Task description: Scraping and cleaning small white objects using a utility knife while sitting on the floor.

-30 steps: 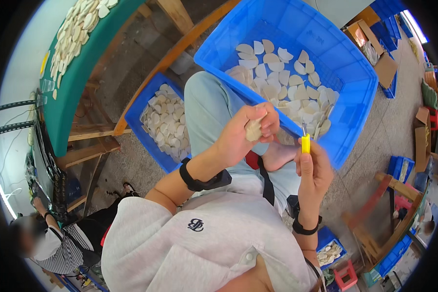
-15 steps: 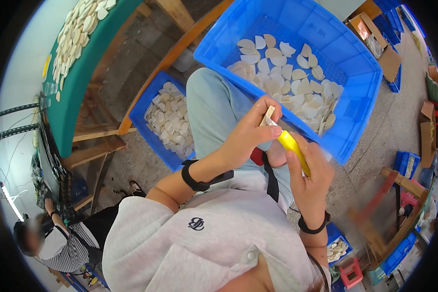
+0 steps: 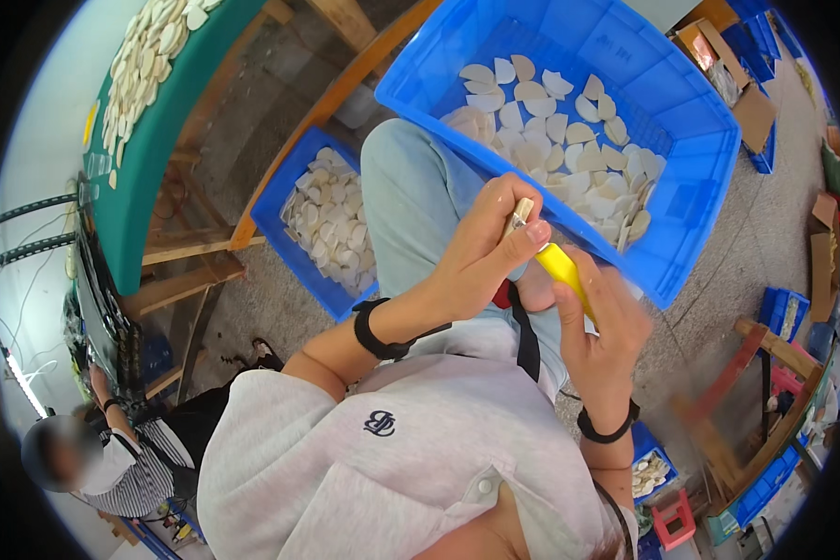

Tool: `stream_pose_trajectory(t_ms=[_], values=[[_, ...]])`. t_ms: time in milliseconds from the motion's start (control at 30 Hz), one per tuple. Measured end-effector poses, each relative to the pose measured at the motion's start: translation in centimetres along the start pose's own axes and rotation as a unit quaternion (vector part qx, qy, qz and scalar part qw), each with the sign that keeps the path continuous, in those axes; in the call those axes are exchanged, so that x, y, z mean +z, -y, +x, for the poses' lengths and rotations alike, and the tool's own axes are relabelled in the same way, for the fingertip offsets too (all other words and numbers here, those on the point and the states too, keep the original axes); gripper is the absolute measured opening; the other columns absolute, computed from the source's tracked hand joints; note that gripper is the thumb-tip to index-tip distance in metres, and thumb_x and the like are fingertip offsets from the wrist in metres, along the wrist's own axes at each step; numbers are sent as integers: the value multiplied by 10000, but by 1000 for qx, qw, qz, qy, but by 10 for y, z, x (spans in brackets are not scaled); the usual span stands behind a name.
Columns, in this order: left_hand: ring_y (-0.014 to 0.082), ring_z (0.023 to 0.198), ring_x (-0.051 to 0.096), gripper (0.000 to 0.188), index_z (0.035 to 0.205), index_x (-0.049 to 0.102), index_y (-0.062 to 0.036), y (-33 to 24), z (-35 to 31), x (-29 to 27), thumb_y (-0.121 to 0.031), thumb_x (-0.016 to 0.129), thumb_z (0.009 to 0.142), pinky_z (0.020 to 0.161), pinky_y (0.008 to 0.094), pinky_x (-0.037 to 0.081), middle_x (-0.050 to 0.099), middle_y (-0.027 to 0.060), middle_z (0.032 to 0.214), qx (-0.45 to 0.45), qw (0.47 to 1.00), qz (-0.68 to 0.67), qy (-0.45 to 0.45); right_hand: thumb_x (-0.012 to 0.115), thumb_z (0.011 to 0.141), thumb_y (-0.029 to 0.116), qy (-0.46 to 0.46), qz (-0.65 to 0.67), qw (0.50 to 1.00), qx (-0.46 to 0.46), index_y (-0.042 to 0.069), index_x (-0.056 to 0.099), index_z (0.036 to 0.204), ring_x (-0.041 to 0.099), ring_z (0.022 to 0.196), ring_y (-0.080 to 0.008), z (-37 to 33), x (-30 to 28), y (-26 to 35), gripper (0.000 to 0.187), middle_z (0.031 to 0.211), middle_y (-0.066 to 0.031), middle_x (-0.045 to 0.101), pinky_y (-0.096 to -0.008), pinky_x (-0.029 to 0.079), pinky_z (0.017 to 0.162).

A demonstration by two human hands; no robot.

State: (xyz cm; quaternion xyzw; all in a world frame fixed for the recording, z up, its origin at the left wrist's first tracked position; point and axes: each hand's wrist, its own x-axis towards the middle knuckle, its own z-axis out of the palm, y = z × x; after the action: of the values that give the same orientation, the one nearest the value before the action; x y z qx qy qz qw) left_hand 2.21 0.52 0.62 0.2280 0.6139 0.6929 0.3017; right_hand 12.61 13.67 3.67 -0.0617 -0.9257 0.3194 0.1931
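My left hand [image 3: 481, 252] is closed round a small pale cream piece [image 3: 524, 207], one end of which sticks up between thumb and fingers. In my right hand [image 3: 611, 322] is a knife with a yellow handle [image 3: 560, 267], its fingers wrapped round the handle. The knife's short metal end meets the piece beside my left thumb, which partly covers it. Both hands are above my lap, at the near edge of a large blue crate [image 3: 714, 219]. Many flat, whitish half-round pieces [image 3: 583, 159] lie loose in that crate.
Left of my knee stands a smaller blue crate [image 3: 273, 213] heaped with similar pieces [image 3: 331, 219]. More pieces [image 3: 145, 75] lie on a green-topped table [image 3: 163, 159] at the far left. A person [image 3: 140, 467] is at the lower left. Wooden frames [image 3: 719, 439] and a cardboard box [image 3: 821, 252] are at right.
My left thumb has slid slightly forward along the pale piece, toward its raised end. The knife stays against the piece. The whole view has shifted a little.
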Motion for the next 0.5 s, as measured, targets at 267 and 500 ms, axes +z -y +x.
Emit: stream_pose_trajectory(t_ms=[267, 500], values=[[81, 814, 352, 167, 903, 427, -73, 9, 1, -5, -236, 459, 910, 715, 207, 321, 376, 5, 867, 84, 991, 105, -4, 684, 737, 152, -2, -17, 1000, -8, 53, 621, 1020, 472, 485, -193, 0, 1, -1, 307, 639, -39, 492, -297, 361, 441], [186, 707, 373, 206, 795, 453, -57, 9, 4, 5, -231, 533, 870, 653, 297, 303, 409, 49, 722, 83, 991, 69, -76, 677, 747, 154, -16, -46, 999, -4, 54, 620, 1022, 487, 488, -187, 0, 6, 2, 298, 642, -38, 496, -290, 367, 442]])
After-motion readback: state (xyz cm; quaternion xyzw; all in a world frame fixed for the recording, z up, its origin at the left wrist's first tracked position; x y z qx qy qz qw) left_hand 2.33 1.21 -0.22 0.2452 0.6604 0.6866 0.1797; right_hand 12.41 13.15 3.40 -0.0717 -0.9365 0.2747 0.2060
